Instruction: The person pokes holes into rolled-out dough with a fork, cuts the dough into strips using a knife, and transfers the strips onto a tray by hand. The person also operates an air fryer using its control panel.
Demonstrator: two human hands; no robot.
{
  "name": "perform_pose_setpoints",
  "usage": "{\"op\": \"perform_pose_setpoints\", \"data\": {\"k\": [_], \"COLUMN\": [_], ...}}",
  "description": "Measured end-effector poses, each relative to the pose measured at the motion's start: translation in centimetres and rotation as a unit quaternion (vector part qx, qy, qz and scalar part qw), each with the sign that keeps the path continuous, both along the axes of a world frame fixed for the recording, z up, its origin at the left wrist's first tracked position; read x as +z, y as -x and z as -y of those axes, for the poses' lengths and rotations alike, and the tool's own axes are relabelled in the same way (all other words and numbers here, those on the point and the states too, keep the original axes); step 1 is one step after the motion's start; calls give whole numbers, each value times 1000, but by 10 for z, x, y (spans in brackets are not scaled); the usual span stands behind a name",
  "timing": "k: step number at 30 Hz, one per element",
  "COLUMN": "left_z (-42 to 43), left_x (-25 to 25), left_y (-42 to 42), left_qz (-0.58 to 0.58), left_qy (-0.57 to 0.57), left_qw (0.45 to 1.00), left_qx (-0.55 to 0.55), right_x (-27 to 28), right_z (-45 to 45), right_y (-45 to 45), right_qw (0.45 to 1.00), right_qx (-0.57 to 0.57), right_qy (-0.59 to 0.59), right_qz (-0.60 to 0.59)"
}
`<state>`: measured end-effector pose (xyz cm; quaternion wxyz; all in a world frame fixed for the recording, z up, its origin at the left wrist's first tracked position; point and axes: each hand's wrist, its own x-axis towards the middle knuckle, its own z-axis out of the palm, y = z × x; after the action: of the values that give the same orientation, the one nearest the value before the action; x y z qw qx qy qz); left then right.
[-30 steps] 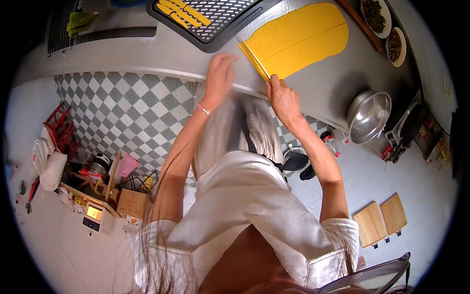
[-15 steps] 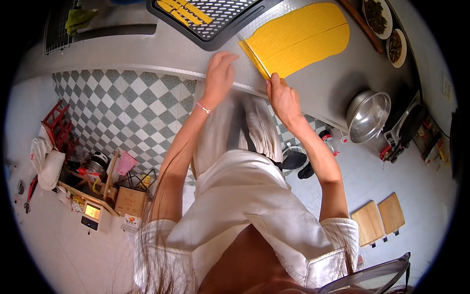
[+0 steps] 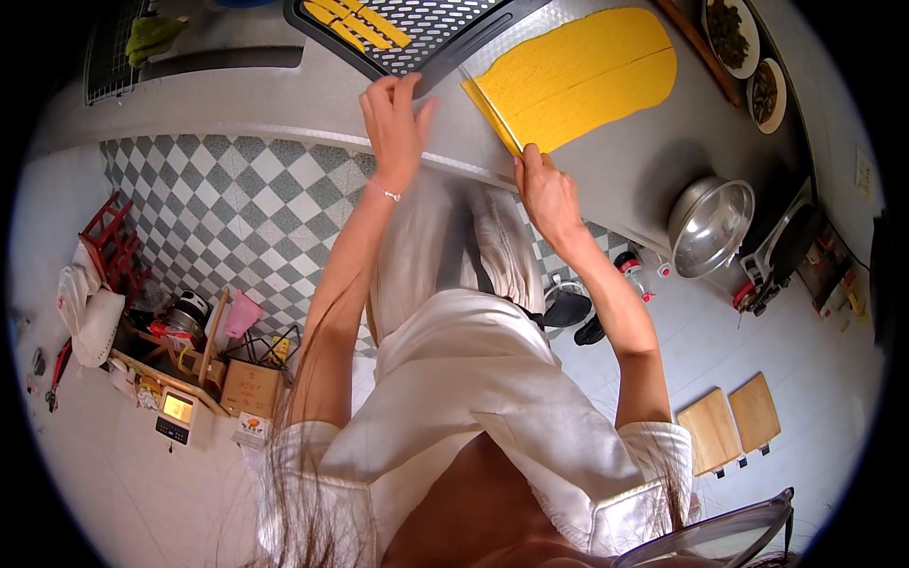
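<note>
A flat sheet of yellow dough (image 3: 587, 76) lies on the metal counter, with a long line running across it. My right hand (image 3: 549, 194) is closed around the handle end of a knife (image 3: 496, 115). The thin blade lies along the left end of the dough. My left hand (image 3: 393, 133) is held open at the near corner of a black perforated tray (image 3: 437, 71), fingers apart and holding nothing; whether the fingertips touch the tray I cannot tell. Several yellow dough strips (image 3: 365, 26) lie on the tray.
A wooden rolling pin (image 3: 701, 49) lies right of the dough, beside two plates of food (image 3: 731, 36). A steel bowl (image 3: 710, 227) sits near the counter's right front. A green cloth (image 3: 154, 38) is at the far left.
My left hand has moved left and slightly away from me, toward the tray corner. The right hand, knife and dough sheet have stayed almost in place.
</note>
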<state>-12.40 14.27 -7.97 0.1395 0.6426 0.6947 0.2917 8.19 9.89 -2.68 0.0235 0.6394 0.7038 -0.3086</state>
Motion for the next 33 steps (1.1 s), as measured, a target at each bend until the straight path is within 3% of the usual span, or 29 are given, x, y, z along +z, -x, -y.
{"op": "perform_pose_setpoints", "data": {"k": [5, 21, 33], "left_z": [-7, -9, 12], "left_x": [-29, -24, -32], "left_y": [8, 8, -5], "left_qz": [13, 43, 95], "left_qy": [-12, -5, -16], "left_qw": [999, 997, 984], "left_qx": [-45, -57, -148], "right_x": [0, 2, 1], "right_z": [0, -4, -6], "right_y": [0, 3, 4], "right_qw": [1000, 1000, 1000], "right_qx": [4, -1, 12], "right_qy": [-9, 17, 10], "right_qz": [-3, 7, 20]}}
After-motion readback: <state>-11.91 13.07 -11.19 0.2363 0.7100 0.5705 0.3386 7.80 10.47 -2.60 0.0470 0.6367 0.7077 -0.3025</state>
